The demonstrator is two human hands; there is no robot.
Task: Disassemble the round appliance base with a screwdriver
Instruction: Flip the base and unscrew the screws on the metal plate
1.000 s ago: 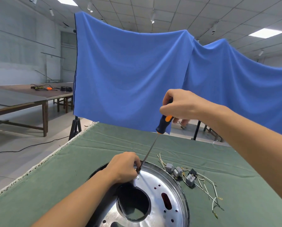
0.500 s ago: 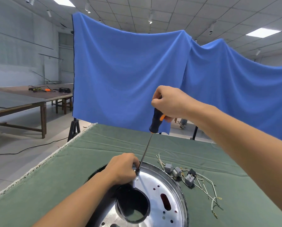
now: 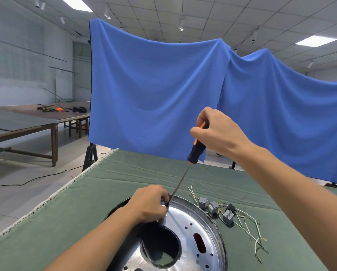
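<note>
Right hand point(image 3: 216, 132) gripped the black-and-orange handle of the screwdriver point(image 3: 196, 148), its thin shaft slanting down to the rim of the round appliance base point(image 3: 199, 227), which lay on the green-covered counter point(image 3: 69, 212). Left hand point(image 3: 150, 203) rested on that shiny metal base with fingers curled, pinching at the screwdriver tip. Loose wired connectors point(image 3: 227, 214) lay just beside the base on the right
</note>
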